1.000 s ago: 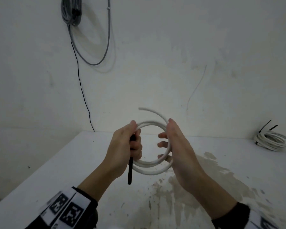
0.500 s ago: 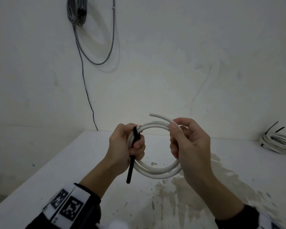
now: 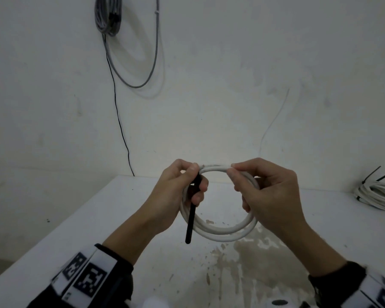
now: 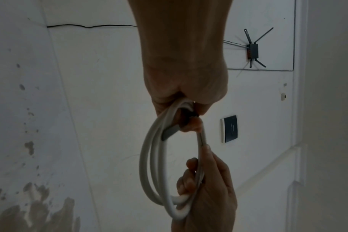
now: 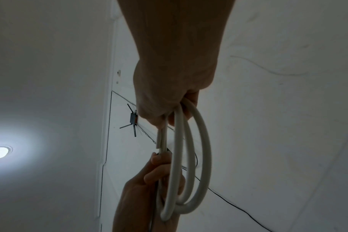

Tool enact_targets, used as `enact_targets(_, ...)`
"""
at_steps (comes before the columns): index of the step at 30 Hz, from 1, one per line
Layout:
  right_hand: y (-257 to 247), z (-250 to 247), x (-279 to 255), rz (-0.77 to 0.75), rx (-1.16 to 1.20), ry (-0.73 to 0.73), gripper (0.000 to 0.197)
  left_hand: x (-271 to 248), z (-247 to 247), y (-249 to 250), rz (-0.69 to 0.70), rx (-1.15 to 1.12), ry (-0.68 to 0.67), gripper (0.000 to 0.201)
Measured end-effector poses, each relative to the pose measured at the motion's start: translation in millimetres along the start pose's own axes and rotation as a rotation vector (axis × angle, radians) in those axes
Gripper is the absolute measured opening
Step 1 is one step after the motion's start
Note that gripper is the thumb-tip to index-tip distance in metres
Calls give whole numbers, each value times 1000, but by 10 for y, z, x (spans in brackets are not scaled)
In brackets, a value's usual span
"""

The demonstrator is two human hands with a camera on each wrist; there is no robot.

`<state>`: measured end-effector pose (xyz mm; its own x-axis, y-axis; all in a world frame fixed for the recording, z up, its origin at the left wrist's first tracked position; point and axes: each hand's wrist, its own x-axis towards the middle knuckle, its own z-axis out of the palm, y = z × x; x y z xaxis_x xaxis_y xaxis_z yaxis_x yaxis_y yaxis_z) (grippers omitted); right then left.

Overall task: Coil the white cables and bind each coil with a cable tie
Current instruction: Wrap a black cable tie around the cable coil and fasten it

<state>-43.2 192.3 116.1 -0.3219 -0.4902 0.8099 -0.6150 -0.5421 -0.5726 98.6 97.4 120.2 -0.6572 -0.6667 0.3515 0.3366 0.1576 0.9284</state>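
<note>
Desk [image 3: 98,218]: white, stained near front; bound white coil [image 3: 375,194] far right.
Wall [image 3: 209,63]: white; grey cable bundle [image 3: 108,15] hanging.
Left grip [image 3: 176,194]: pinching white cable coil [image 3: 220,232] with black cable tie [image 3: 191,221].
Right grip [image 3: 267,194]: pinching coil's top.

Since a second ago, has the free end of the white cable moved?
Yes. The free end no longer sticks up above the white coil; the right hand pinches the cable flat along the coil's top.

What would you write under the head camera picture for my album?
Both hands, left hand and right hand, hold a white cable coil above the table, a black cable tie hanging down.
</note>
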Motion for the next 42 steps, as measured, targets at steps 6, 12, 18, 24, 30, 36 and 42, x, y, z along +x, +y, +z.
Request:
enact_targets(6,39,-15,19,-17,-44,-48,4,12,75,-27,23,51,12,20)
enact_targets(12,2,-22,28,87,-29,-75,13,-8,114,-27,103,53,25,24)
enact_targets(18,-24,-130,161,343,139,102,15,-10,86,-1,111,88,-5,24)
enact_targets(24,56,-110,83,-14,-156,78,16,35,79,-28,178,102,148,22)
enact_targets(30,43,-60,72,-395,-346,-51,7,-5,148,-8,170,212,71,23)
enact_targets(36,-21,-37,102,-409,-266,-3,12,-30,120,24,98,25,89,32)
enact_targets(42,-32,-23,134,-380,-243,-19,9,-22,81,24,79,-94,53,21)
